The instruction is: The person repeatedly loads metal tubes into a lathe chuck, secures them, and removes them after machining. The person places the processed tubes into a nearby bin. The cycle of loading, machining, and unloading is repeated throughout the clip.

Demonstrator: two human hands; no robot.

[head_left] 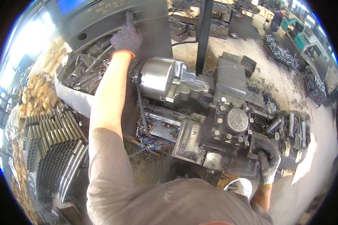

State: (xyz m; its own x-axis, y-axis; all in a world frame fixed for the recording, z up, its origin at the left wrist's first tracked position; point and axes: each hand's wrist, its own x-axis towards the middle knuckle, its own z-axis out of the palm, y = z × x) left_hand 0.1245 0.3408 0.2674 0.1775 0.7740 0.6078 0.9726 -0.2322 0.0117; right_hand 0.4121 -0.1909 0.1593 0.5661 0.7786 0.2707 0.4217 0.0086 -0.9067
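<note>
Can read no words, numbers or labels anywhere. Can make out only a raised star-like mark on round metal cap (237,120), atop tool post (222,122), right of centre. Shows pale mark (168,195) on grey-brown shirt (199,198), near side, too smeared to read. Shows bright blue patch (69,4), far left, too blurred for reading.

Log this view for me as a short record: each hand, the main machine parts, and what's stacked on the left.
Left hand: gloved, finger extended at the dark machine housing; contact unclear
Right hand: gloved, closed around a dark handle
Chuck: shiny, cylindrical, right of the left forearm
Tool post: round cap with bolts around it, between chuck and right hand
Left side: stacked metal tubes
</note>
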